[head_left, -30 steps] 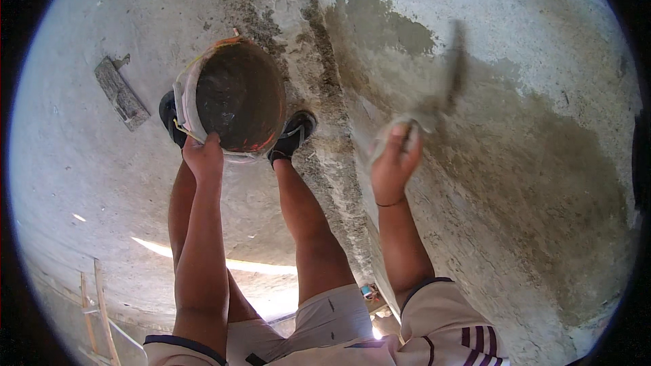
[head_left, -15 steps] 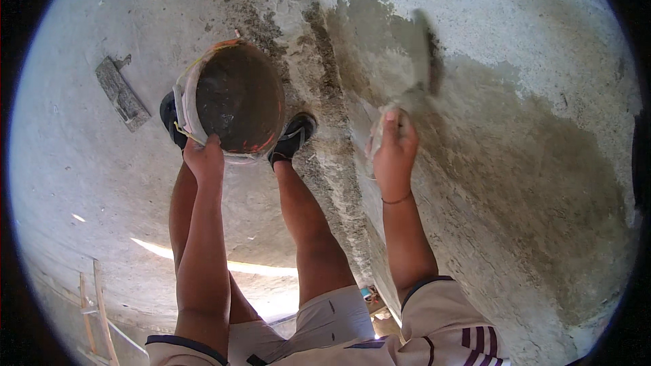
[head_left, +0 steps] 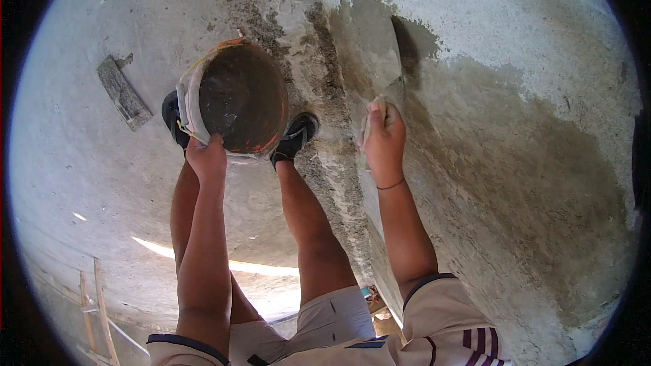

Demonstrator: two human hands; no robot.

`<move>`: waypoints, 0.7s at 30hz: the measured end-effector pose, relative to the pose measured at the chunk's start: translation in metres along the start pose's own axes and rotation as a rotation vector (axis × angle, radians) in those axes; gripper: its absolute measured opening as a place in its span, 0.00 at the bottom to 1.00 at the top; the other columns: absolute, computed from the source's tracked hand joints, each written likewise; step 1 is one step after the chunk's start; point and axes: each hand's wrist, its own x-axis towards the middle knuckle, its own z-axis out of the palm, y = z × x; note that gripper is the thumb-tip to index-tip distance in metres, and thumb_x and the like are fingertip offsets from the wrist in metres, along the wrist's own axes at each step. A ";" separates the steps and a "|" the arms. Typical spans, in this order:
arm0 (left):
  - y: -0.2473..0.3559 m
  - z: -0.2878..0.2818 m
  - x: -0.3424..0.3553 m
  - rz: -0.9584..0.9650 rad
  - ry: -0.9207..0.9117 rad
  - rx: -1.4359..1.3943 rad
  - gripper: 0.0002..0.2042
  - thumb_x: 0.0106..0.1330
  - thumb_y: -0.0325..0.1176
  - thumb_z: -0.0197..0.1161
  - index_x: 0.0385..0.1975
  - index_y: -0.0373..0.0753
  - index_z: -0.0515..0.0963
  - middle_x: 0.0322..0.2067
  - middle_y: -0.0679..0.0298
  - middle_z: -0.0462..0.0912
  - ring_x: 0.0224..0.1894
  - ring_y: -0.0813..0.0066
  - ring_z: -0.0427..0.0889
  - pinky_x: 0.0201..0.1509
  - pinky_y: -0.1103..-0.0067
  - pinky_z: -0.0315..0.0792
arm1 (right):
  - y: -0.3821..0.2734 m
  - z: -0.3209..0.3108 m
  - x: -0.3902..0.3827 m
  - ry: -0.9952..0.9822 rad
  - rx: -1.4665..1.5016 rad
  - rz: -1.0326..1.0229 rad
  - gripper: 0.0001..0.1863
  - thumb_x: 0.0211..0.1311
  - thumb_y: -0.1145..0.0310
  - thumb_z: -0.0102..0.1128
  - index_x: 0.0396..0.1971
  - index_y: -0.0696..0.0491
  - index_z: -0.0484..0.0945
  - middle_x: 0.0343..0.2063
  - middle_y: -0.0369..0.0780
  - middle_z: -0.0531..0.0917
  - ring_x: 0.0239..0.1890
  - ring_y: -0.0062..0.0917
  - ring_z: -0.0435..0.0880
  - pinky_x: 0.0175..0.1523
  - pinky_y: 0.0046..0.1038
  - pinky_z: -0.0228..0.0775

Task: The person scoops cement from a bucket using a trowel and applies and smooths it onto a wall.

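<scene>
Left fingers (head_left: 215,141) grip a bucket (head_left: 192,103), right fingers (head_left: 374,114) a trowel (head_left: 390,59).

A pale round bucket (head_left: 190,103), mouth up, its inside dark and glistening, is near the edge of the floor (head_left: 95,183) by the wall (head_left: 529,13). A trowel (head_left: 392,61) with a flat grey blade points away along the wall, perhaps touching it.

A weathered rectangular board (head_left: 124,93) with a raised piece along its face, perhaps a float, lies flat and slanted on the grey concrete floor (head_left: 81,169) at the left of the view. Dark spatters (head_left: 264,24) mark the ground near the top. Lower down, a curved strip of sunlight (head_left: 152,247) crosses the floor. At the lower left stand two wooden poles (head_left: 104,312), joined by a crosspiece (head_left: 90,310). A small blue object (head_left: 367,293), too small to identify, sits near the bottom centre.
</scene>
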 end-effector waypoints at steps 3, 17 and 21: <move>0.000 -0.001 -0.001 0.032 -0.013 0.001 0.14 0.49 0.24 0.55 0.38 0.28 0.76 0.32 0.61 0.81 0.35 0.74 0.79 0.41 0.80 0.70 | -0.012 -0.002 -0.013 0.128 0.043 -0.101 0.10 0.65 0.63 0.51 0.32 0.56 0.69 0.19 0.34 0.72 0.18 0.16 0.70 0.21 0.21 0.63; 0.003 0.001 0.000 0.035 -0.043 -0.046 0.16 0.50 0.24 0.54 0.40 0.28 0.76 0.36 0.59 0.82 0.39 0.72 0.79 0.46 0.79 0.70 | 0.010 0.009 0.018 0.004 0.018 -0.013 0.12 0.64 0.63 0.53 0.34 0.57 0.70 0.15 0.33 0.70 0.14 0.16 0.70 0.19 0.21 0.62; 0.002 -0.004 0.005 0.002 -0.035 0.064 0.15 0.50 0.24 0.54 0.39 0.29 0.76 0.35 0.60 0.82 0.38 0.74 0.79 0.45 0.80 0.69 | -0.040 0.005 -0.016 0.056 0.233 -0.047 0.09 0.66 0.65 0.49 0.31 0.55 0.67 0.17 0.33 0.69 0.13 0.17 0.67 0.17 0.21 0.61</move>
